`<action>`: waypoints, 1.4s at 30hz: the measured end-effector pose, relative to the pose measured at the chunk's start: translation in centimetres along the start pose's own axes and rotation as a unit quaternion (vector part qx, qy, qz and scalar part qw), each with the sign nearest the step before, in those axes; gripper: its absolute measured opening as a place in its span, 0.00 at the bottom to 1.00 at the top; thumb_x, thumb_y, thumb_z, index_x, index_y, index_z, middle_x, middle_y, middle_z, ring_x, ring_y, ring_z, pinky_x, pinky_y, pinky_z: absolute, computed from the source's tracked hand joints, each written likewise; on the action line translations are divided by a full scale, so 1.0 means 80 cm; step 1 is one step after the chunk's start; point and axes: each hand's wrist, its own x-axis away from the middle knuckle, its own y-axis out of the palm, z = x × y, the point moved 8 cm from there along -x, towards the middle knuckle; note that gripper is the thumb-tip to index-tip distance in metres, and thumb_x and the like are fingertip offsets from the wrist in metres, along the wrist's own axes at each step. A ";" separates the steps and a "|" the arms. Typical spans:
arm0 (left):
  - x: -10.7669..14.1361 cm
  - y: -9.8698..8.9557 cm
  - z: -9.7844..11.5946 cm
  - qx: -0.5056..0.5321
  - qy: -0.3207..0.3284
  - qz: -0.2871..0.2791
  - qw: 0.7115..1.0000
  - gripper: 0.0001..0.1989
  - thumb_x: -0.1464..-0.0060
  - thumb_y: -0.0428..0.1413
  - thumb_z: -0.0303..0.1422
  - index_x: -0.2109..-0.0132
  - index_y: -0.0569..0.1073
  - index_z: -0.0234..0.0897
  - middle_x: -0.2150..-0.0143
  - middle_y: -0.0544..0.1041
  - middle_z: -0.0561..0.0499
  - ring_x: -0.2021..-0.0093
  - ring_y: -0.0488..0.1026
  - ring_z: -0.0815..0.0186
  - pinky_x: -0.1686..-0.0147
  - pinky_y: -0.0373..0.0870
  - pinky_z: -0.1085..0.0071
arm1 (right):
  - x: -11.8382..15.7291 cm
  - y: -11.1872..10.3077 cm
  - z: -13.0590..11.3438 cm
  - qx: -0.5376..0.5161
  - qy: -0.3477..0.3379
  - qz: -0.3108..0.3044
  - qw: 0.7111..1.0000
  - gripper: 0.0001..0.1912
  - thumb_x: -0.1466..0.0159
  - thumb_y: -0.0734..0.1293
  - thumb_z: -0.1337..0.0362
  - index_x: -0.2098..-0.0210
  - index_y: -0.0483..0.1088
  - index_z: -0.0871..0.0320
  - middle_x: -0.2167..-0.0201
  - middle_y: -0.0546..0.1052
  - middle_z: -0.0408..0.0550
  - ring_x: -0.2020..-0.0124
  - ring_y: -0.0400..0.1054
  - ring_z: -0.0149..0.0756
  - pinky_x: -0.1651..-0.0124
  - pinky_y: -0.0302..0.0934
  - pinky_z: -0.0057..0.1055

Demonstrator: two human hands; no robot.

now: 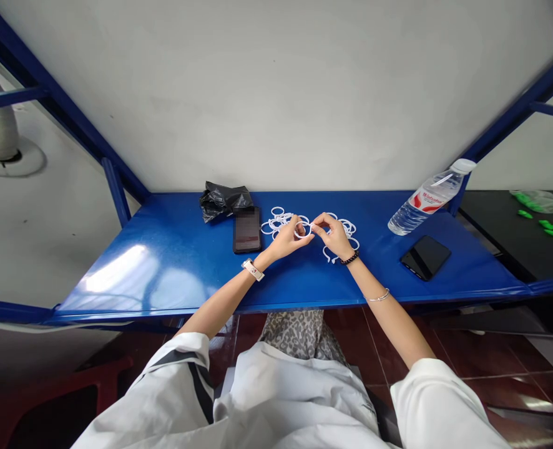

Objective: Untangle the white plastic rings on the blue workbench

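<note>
Between my two hands, above the blue table (201, 274), is a white ring (296, 232). My left hand (286, 241) is closed on the ring's left and lower side. The fingertips of my right hand (333, 235) pinch the ring's right edge. Behind and beside my left hand lies a pile of white rings (278, 212). More white rings (348, 226) lie around my right hand, and some of them show an open gap with small end pieces. My fingers partly cover both piles.
A black phone (247, 231) and crumpled black plastic bag (225, 199) lie left of the rings. To the right are a water bottle (426, 199) and another dark phone (425, 257). Green pieces (552, 229) lie on a black surface at far right.
</note>
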 end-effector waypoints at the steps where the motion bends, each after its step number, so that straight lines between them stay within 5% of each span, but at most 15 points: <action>1: 0.000 0.000 -0.001 0.001 -0.001 0.000 1.000 0.20 0.41 0.55 0.50 0.62 0.57 0.40 0.70 0.67 0.54 0.72 0.67 0.69 0.72 0.65 0.71 | 0.000 0.000 -0.001 0.003 -0.001 0.001 1.000 0.20 0.37 0.68 0.44 0.70 0.67 0.54 0.71 0.74 0.45 0.68 0.70 0.39 0.61 0.66 0.36; 42: 0.003 0.003 -0.004 -0.060 -0.030 -0.001 0.998 0.18 0.40 0.54 0.44 0.62 0.53 0.41 0.73 0.63 0.57 0.78 0.59 0.72 0.77 0.56 0.74 | 0.002 0.001 -0.002 0.026 0.007 0.016 1.000 0.20 0.35 0.65 0.43 0.70 0.64 0.53 0.72 0.73 0.45 0.69 0.68 0.39 0.62 0.65 0.37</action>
